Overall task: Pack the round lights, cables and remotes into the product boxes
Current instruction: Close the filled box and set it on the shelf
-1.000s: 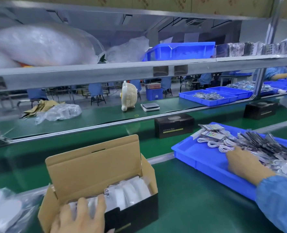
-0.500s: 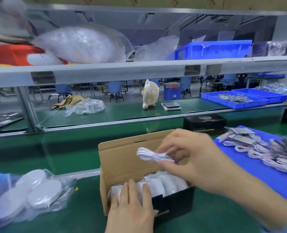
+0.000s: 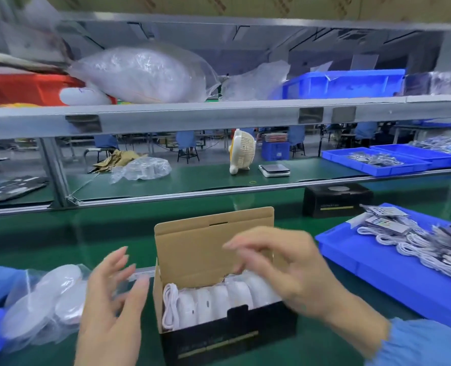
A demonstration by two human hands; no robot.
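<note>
Single head-worn wide-angle view, looking forward and slightly down across a green bench (image 3: 60,233). Close range: open product box (image 3: 214,273) at lower centre, left hand (image 3: 110,299) and right hand (image 3: 285,270) large and motion-blurred at the bottom edge. Blue tray (image 3: 377,262) cut off at lower right. Shelf rail (image 3: 219,114) bowed across mid-frame by lens distortion; factory floor visible beyond. No second view for overlap.

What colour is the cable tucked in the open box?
White; the coiled cable sits at the box's left end, clearest in the head view.
</note>
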